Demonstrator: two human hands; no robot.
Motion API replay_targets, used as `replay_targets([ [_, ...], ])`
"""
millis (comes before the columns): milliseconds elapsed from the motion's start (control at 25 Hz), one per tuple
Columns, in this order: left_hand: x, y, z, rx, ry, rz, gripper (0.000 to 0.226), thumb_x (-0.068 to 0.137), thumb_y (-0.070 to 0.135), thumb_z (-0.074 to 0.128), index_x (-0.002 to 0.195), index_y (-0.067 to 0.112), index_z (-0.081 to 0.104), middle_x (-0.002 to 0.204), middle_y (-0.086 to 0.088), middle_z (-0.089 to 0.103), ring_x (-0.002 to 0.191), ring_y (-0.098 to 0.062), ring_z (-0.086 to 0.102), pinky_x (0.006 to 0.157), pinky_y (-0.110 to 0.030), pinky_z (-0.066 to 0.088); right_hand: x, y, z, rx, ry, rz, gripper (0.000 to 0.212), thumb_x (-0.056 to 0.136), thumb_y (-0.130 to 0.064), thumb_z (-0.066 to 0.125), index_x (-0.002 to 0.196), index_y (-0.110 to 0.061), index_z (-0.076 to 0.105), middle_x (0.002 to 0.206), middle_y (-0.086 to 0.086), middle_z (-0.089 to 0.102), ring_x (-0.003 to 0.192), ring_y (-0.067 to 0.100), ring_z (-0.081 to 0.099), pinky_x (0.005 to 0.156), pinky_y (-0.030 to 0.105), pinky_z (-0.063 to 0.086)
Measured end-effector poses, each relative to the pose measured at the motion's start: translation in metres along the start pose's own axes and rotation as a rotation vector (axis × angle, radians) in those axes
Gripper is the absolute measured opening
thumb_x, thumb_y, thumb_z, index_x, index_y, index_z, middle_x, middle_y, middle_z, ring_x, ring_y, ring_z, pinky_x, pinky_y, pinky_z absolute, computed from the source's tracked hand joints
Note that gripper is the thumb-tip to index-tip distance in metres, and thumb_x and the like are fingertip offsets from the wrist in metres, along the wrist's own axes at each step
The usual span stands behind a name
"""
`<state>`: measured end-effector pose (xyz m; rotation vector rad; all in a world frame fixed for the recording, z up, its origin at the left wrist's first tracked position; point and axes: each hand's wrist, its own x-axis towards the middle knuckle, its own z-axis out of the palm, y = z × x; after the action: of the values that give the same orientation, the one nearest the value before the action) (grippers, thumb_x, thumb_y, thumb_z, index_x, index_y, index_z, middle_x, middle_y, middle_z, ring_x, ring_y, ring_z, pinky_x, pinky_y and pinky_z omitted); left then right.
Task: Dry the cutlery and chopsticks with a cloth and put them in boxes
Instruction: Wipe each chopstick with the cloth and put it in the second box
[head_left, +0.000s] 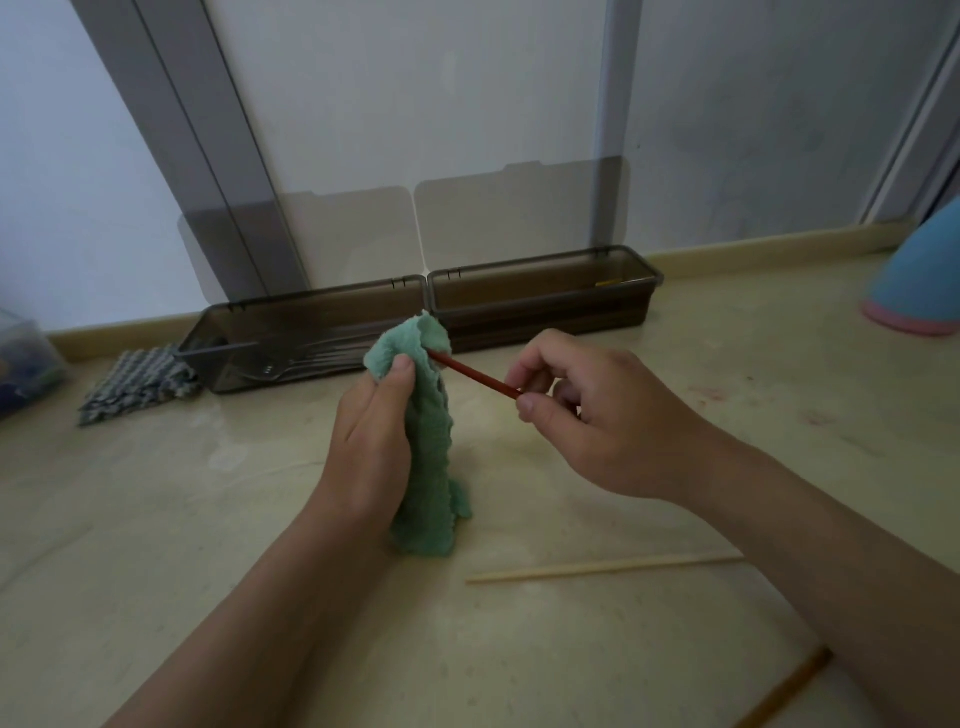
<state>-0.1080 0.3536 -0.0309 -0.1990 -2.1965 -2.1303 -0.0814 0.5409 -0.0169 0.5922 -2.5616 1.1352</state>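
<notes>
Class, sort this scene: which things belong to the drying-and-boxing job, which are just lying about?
Job: green cloth, red chopstick, pale chopstick, amber chopstick, left box, right box.
Lying about: checked cloth, blue-and-pink object, clear tub.

Checked rag (137, 384) on beige floor (208, 519), clear tub (26, 364) far left, blue-and-pink object (919, 280) at right, grey door frame (208, 156) behind.

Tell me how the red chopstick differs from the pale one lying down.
The red chopstick is dark red; the pale chopstick is light wood. The red one is pinched by the right hand, its end tucked into the green cloth that the left hand grips; the pale one lies flat, untouched. Both are thin, straight sticks.
</notes>
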Motion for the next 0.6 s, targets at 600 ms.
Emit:
replay_targets([
  [600,0.011,0.005,-0.003,-0.288,-0.041,-0.308,0.027,0.086,0.009,0.039,0.095,0.010,0.065,0.079,-0.011,0.063,0.070,-0.023,0.060,0.065,-0.035,0.050,0.001,0.007,0.009,-0.032,0.074,-0.041,0.009,0.093,-0.006,0.064,0.098,-0.013,0.066,0.074,-0.019,0.058,0.066,-0.005,0.058,0.057,0.008,0.040],
])
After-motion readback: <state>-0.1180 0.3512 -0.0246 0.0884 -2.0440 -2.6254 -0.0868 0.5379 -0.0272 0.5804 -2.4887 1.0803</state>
